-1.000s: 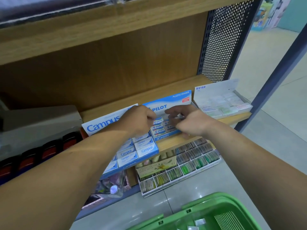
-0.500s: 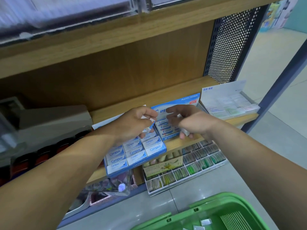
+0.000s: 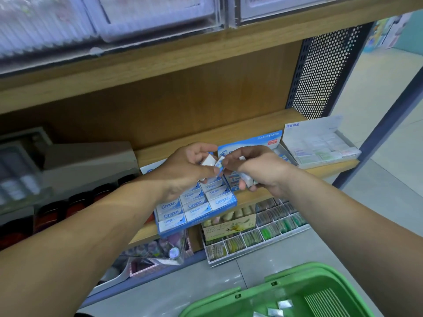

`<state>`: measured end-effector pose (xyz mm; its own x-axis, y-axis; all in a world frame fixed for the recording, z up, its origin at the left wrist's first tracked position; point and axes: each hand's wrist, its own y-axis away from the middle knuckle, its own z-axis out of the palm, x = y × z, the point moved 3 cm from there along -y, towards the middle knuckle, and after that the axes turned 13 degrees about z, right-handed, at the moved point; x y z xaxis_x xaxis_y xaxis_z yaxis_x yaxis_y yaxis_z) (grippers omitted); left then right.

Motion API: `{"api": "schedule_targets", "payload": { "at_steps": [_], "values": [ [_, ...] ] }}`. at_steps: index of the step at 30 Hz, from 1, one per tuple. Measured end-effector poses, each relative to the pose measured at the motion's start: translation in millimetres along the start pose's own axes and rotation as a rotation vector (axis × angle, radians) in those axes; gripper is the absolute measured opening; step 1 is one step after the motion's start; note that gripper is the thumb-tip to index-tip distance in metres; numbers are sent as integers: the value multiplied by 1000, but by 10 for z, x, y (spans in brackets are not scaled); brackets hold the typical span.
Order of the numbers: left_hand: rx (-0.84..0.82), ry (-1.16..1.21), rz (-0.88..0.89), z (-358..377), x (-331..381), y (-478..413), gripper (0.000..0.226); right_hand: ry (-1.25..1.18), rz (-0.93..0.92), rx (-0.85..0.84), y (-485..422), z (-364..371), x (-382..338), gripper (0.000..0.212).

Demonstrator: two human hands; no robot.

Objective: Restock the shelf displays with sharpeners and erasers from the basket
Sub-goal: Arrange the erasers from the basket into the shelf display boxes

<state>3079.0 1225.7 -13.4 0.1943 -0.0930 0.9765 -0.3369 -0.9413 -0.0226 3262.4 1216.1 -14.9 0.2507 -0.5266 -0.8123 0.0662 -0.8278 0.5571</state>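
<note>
Both hands meet above the blue Campus eraser display box point(image 3: 196, 208) on the wooden shelf point(image 3: 251, 124). My left hand point(image 3: 185, 170) pinches a small white eraser point(image 3: 209, 160) between thumb and fingers. My right hand point(image 3: 256, 170) grips several small wrapped erasers point(image 3: 246, 179), and its fingertips touch a blue-and-white eraser point(image 3: 219, 164) between the two hands. Behind them stands the blue Pilot plastic eraser box point(image 3: 263, 140), partly hidden by my right hand. The green basket point(image 3: 281, 291) sits on the floor at the bottom right with a few wrapped erasers point(image 3: 278, 308) inside.
A white display tray of pastel erasers point(image 3: 320, 147) stands at the shelf's right end. Below, a divided tray of green and yellow items point(image 3: 258, 234) rests at floor level. A grey box point(image 3: 87, 163) and dark red-capped items point(image 3: 73, 207) lie left. A perforated metal panel point(image 3: 320, 72) closes the right side.
Both hands lifted off the display boxes and drew together, now handling erasers between them. The view tilted up and shifted slightly.
</note>
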Motion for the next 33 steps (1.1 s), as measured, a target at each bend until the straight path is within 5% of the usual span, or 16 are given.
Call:
{"api": "schedule_targets", "payload": {
  "at_steps": [7,17,23,30,33],
  "values": [
    [84,-251,-66,-9,-27,0,3,-44,-1,52,-8,-120,51,13],
    [75,-234,-14,313,-41,-205,17,-124,51,123,-120,-448,122,18],
    [-3,-211,127,471,35,-351,51,-190,72,82,-181,-537,131,25],
    [31,-244,139,541,99,-477,18,-221,89,54,-202,-596,171,19],
    [64,-118,23,538,114,-550,24,-262,80,51,-204,-639,159,22]
  ]
}}
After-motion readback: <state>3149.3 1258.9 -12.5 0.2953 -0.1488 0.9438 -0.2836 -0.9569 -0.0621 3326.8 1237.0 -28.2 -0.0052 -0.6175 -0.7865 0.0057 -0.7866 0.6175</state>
